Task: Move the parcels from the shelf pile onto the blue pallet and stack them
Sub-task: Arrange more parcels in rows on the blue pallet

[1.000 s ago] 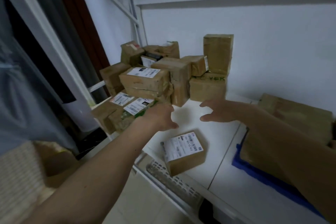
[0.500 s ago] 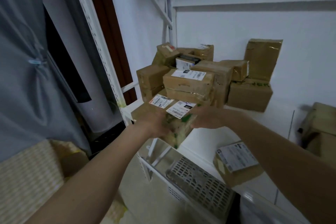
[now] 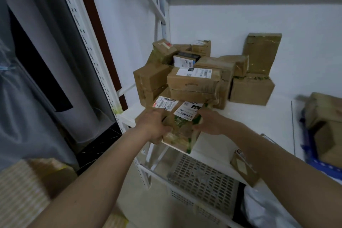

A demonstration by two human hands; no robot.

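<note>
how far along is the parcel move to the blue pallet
Early on. A few parcels already sit on the blue pallet. In hand: left hand and right hand clasp the front parcel. Left: most of the shelf pile and a small parcel.

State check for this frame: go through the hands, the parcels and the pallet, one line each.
Left hand: closed on the front parcel's left side.
Right hand: closed on its right side.
Front parcel: gripped at the shelf's front edge.
Shelf pile: stacked, untouched.
Small parcel: lying alone on the shelf.
Blue pallet: already holds parcels.
</note>
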